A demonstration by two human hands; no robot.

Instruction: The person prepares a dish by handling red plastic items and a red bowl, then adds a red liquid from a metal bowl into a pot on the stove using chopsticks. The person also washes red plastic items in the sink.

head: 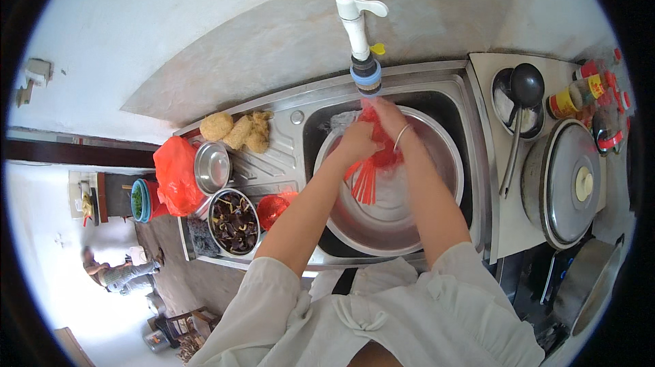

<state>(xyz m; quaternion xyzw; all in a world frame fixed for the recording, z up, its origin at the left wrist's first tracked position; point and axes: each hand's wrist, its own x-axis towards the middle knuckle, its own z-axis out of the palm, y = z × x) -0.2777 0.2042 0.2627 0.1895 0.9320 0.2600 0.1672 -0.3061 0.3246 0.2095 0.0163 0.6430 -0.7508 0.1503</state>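
Observation:
At the sink, my left hand and my right hand grip a red plastic item under the faucet. It has parallel strips at its lower end; water and motion blur hide its exact shape. My right hand is at its upper part, close to the faucet outlet, and my left hand is on its left side. A light band circles my right wrist. Below both hands, a large metal basin sits in the sink, with some water visible in it. Clear plastic lies by the basin's upper left rim.
Left on the drainboard are scouring pads, a metal bowl, a red bag, a bowl of dark wood-ear-like pieces and a red bowl. Right are a ladle, a lidded pot and bottles. A person sits far left.

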